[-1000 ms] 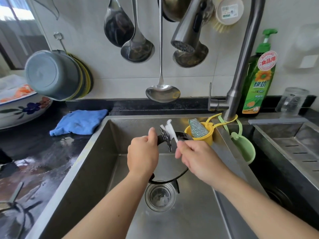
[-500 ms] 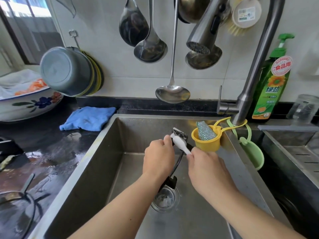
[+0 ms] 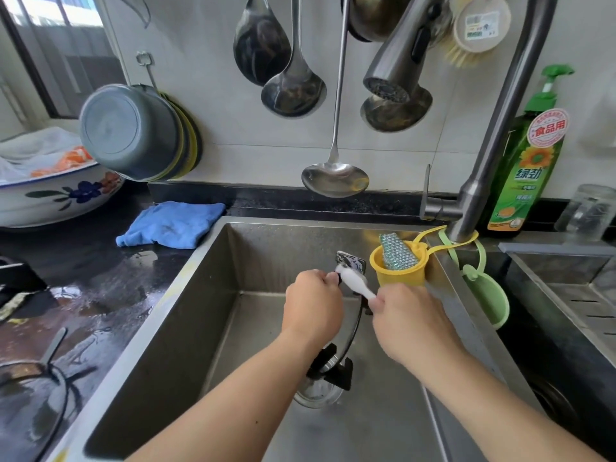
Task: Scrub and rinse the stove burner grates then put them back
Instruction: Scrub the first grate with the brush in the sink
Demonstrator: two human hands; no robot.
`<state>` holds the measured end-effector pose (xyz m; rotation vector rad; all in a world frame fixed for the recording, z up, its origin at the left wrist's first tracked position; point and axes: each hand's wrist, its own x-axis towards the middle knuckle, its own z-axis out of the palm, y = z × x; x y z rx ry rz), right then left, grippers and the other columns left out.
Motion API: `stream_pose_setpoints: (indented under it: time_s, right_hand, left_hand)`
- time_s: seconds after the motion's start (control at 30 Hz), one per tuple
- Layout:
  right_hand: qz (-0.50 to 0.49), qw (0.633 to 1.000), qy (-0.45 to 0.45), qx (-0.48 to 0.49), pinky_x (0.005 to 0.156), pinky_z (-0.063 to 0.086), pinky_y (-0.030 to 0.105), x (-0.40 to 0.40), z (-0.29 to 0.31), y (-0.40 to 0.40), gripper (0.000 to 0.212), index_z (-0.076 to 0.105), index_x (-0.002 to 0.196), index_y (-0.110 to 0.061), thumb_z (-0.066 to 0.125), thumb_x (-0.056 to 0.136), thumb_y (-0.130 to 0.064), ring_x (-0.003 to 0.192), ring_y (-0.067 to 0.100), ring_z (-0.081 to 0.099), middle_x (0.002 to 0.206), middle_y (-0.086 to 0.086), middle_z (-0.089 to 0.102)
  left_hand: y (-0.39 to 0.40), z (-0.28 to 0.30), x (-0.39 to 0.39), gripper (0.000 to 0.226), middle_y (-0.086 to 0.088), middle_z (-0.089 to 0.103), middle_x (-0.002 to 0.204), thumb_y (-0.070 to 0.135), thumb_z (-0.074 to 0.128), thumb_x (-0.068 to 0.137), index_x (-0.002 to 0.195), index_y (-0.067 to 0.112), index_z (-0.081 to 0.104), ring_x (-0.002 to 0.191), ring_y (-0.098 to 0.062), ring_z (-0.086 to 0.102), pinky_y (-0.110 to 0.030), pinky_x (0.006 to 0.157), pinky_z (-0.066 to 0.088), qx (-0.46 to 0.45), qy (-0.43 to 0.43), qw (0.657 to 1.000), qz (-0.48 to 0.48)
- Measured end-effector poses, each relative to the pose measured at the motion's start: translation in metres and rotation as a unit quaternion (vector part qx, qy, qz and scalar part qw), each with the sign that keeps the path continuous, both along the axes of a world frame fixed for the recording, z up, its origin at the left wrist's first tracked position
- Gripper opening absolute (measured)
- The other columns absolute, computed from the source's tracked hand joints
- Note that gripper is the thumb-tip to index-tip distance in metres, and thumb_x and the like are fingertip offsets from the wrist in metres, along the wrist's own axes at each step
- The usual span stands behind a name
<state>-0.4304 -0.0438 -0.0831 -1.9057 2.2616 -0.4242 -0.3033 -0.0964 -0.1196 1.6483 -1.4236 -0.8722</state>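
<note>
A black round burner grate (image 3: 350, 331) stands on edge over the steel sink (image 3: 213, 295), its lower prongs above the drain. My left hand (image 3: 313, 305) grips the grate's top rim. My right hand (image 3: 403, 325) holds a small white brush (image 3: 353, 281), whose head lies against the foamy top prong (image 3: 350, 260). Another grate (image 3: 50, 378) sits on the stove at the lower left. The tap spout (image 3: 393, 75) hangs above with no water running.
A yellow cup with a steel scourer (image 3: 398, 261) and a green cup (image 3: 490, 295) hang from the tap base. Dish soap bottle (image 3: 526, 161) stands at right, blue cloth (image 3: 170, 223) on the wet black counter. Ladles (image 3: 335, 175) hang on the wall; a second basin lies right.
The grate has been turned from lying nearly flat to standing on edge. The brush has shifted onto its top prong. The camera has moved closer and slightly left.
</note>
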Motion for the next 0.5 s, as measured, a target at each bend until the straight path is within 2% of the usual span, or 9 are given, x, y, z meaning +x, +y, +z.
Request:
stream_pose_setpoints:
  time_s: [0.1,0.2,0.27,0.37,0.5]
  right_hand:
    - [-0.007,0.999,-0.001,-0.049,0.045,0.026,0.024,0.003,0.003,-0.004,0.023,0.059,0.092,-0.022,0.044,0.105,-0.035,0.060,0.006,0.042,0.072,-0.007,0.047]
    - [-0.003,0.998,0.017,0.054,0.045,0.029,0.027,0.000,-0.006,0.003,0.013,0.062,0.095,-0.018,0.052,0.100,-0.025,0.060,0.013,0.042,0.077,-0.001,0.047]
    - [0.002,0.995,0.009,0.096,0.047,0.034,0.028,-0.001,-0.012,0.005,0.009,0.060,0.090,-0.017,0.054,0.096,-0.020,0.061,0.018,0.047,0.079,0.003,0.049]
    - [0.019,0.999,-0.008,0.033,0.051,0.039,0.032,-0.002,-0.015,-0.002,0.024,0.059,0.085,-0.019,0.047,0.102,-0.030,0.068,0.019,0.050,0.079,0.002,0.052]
    - [0.039,0.999,-0.017,-0.020,0.055,0.042,0.034,-0.005,-0.017,-0.007,0.030,0.056,0.081,-0.021,0.044,0.104,-0.035,0.068,0.019,0.051,0.077,0.000,0.054]
  left_hand:
    - [0.002,-0.004,-0.001,0.036,-0.006,0.063,0.071,0.028,0.045,0.104,0.084,0.008,0.067,0.063,-0.026,0.052,-0.031,0.055,0.037,-0.009,-0.025,1.000,-0.013]
    - [0.001,-0.005,0.001,0.037,-0.006,0.064,0.071,0.027,0.045,0.105,0.086,0.006,0.068,0.066,-0.028,0.055,-0.032,0.058,0.039,-0.008,-0.010,1.000,-0.003]
    - [-0.002,-0.003,0.003,0.036,-0.004,0.061,0.068,0.027,0.046,0.105,0.084,0.009,0.069,0.063,-0.024,0.053,-0.031,0.056,0.039,-0.008,0.014,1.000,0.010]
    - [-0.007,0.001,0.007,0.035,-0.003,0.063,0.071,0.027,0.045,0.106,0.083,0.013,0.068,0.065,-0.022,0.054,-0.032,0.059,0.038,-0.023,0.034,0.999,0.033]
    - [-0.011,0.004,0.011,0.032,-0.002,0.061,0.069,0.025,0.046,0.102,0.083,0.011,0.068,0.064,-0.023,0.052,-0.033,0.063,0.039,-0.026,0.089,0.994,0.061]
